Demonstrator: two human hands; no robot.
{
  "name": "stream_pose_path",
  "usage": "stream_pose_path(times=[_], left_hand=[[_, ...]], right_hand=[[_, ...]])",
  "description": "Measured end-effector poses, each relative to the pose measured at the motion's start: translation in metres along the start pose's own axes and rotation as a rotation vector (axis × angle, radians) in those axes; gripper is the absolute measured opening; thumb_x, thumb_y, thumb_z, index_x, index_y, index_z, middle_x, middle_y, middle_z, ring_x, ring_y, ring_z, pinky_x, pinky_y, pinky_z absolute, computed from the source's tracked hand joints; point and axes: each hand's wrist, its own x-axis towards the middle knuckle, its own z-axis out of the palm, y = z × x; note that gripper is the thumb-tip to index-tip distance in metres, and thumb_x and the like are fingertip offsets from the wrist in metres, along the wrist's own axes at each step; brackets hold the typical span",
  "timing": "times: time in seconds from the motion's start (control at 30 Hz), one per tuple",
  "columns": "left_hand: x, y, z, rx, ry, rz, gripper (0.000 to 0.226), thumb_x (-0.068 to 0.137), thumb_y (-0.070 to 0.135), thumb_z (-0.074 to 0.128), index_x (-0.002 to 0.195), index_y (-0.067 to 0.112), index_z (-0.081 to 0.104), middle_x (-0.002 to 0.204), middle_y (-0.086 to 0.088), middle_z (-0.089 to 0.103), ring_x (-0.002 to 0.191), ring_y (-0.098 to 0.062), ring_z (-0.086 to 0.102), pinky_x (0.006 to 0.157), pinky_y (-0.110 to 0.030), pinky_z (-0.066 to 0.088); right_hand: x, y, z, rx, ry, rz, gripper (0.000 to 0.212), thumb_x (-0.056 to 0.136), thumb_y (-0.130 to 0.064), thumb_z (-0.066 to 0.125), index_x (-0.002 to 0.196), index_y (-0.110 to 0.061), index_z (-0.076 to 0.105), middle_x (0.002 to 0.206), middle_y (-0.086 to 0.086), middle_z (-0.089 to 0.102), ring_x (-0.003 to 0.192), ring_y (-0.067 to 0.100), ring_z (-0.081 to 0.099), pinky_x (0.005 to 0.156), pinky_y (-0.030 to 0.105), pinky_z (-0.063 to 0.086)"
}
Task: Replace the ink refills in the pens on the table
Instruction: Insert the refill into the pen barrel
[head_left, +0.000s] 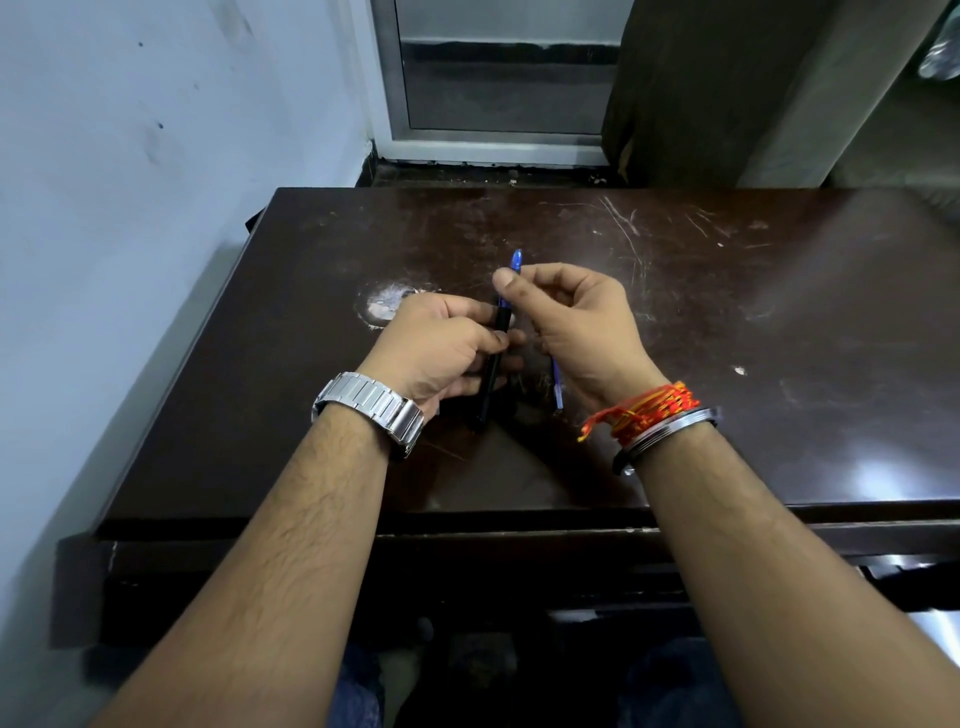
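Nearer the front edge of the table (779, 338), a loose blue refill (556, 388) lying just beside the right wrist. Just beyond, left hand (441, 348) with fingers curled round the black pen barrel (491, 374), right hand (571, 317) with thumb and forefinger clamped on a blue piece (516, 261) at the barrel's far end. Risk of bending that thin piece if pushed off-axis, or of the wrist sweeping the loose refill away.

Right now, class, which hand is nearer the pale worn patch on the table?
Left. The left hand grips the black pen right beside the patch; the right hand is farther right, pinching the blue refill.
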Motion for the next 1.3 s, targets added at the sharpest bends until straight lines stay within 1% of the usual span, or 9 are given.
stream_pose_path(times=[0.07, 0.27, 0.37, 0.47, 0.67, 0.8, 0.97, 1.07, 1.3], left_hand=[[-0.0002, -0.0005, -0.0001, 0.005, -0.007, 0.003, 0.022, 0.091, -0.009, 0.053, 0.093, 0.006, 0.07, 0.081, -0.007, 0.073, 0.064, -0.017, 0.071, 0.068, -0.033, 0.06], [0.0018, -0.0033, -0.003, 0.017, -0.001, 0.001, 0.025, 0.09, -0.008, 0.054, 0.087, 0.01, 0.071, 0.076, -0.006, 0.075, 0.067, -0.02, 0.072, 0.071, -0.037, 0.06], [0.002, -0.0055, -0.004, 0.047, 0.044, 0.027, 0.018, 0.084, -0.006, 0.065, 0.086, 0.009, 0.072, 0.088, -0.016, 0.075, 0.073, -0.024, 0.072, 0.069, -0.037, 0.061], [0.0018, -0.0061, -0.0024, 0.046, 0.063, 0.05, 0.018, 0.078, -0.002, 0.073, 0.09, 0.011, 0.07, 0.089, -0.012, 0.074, 0.065, -0.015, 0.07, 0.055, -0.026, 0.055], [0.001, -0.004, -0.0005, -0.001, 0.07, 0.055, 0.024, 0.078, -0.002, 0.075, 0.101, 0.005, 0.068, 0.081, -0.009, 0.073, 0.058, -0.012, 0.069, 0.05, -0.023, 0.054], [0.002, -0.0055, -0.0016, 0.022, 0.081, 0.072, 0.019, 0.076, -0.001, 0.077, 0.09, 0.008, 0.068, 0.075, -0.007, 0.069, 0.058, -0.013, 0.061, 0.051, -0.023, 0.054], [0.0031, -0.0069, -0.002, 0.028, 0.104, 0.102, 0.023, 0.069, 0.001, 0.083, 0.081, 0.015, 0.067, 0.068, 0.003, 0.072, 0.059, -0.01, 0.069, 0.05, -0.024, 0.053], [0.0019, -0.007, -0.0011, 0.052, 0.121, 0.124, 0.025, 0.067, 0.003, 0.085, 0.081, 0.015, 0.068, 0.07, 0.002, 0.072, 0.061, -0.01, 0.07, 0.05, -0.024, 0.054], [0.0042, -0.0027, 0.0003, 0.022, 0.083, 0.08, 0.011, 0.08, 0.0, 0.071, 0.084, 0.011, 0.074, 0.074, -0.006, 0.075, 0.059, -0.012, 0.07, 0.05, -0.023, 0.053]], right_hand=[[-0.0001, 0.0023, -0.0005, -0.04, -0.002, -0.005, 0.008, 0.086, -0.016, 0.077, 0.088, -0.011, 0.071, 0.074, 0.007, 0.069, 0.057, 0.016, 0.062, 0.058, 0.037, 0.058], [0.0009, 0.0038, -0.002, -0.017, -0.088, -0.002, 0.011, 0.094, -0.008, 0.065, 0.089, -0.013, 0.073, 0.074, -0.002, 0.073, 0.053, 0.002, 0.063, 0.046, 0.015, 0.047], [0.0006, 0.0033, -0.0018, -0.037, -0.053, 0.004, 0.003, 0.087, -0.012, 0.075, 0.088, -0.009, 0.073, 0.077, 0.007, 0.073, 0.061, 0.015, 0.065, 0.051, 0.026, 0.055], [0.0003, 0.0042, -0.002, -0.044, 0.033, -0.011, 0.024, 0.075, -0.017, 0.086, 0.088, -0.004, 0.07, 0.078, 0.014, 0.069, 0.069, 0.023, 0.064, 0.061, 0.034, 0.058], [0.0024, 0.0022, 0.0006, -0.024, 0.068, 0.01, 0.013, 0.078, -0.016, 0.081, 0.089, -0.011, 0.074, 0.07, -0.003, 0.071, 0.059, 0.004, 0.062, 0.057, 0.023, 0.053], [-0.0013, 0.0005, 0.0004, -0.012, 0.056, -0.011, 0.02, 0.074, -0.007, 0.085, 0.089, -0.008, 0.071, 0.076, 0.008, 0.066, 0.071, 0.018, 0.063, 0.067, 0.031, 0.056], [-0.0009, 0.0001, 0.0023, 0.001, 0.038, -0.002, 0.012, 0.081, -0.01, 0.078, 0.092, -0.006, 0.075, 0.065, -0.004, 0.067, 0.055, 0.001, 0.058, 0.056, 0.02, 0.047], [-0.0013, 0.0001, 0.0021, 0.005, 0.037, -0.012, 0.012, 0.08, -0.008, 0.079, 0.091, -0.004, 0.075, 0.074, 0.004, 0.072, 0.069, 0.012, 0.065, 0.065, 0.028, 0.052], [-0.0005, -0.0004, 0.0003, 0.034, 0.037, -0.016, 0.007, 0.082, -0.006, 0.077, 0.087, -0.003, 0.075, 0.052, -0.01, 0.064, 0.043, -0.003, 0.054, 0.045, 0.012, 0.043]])
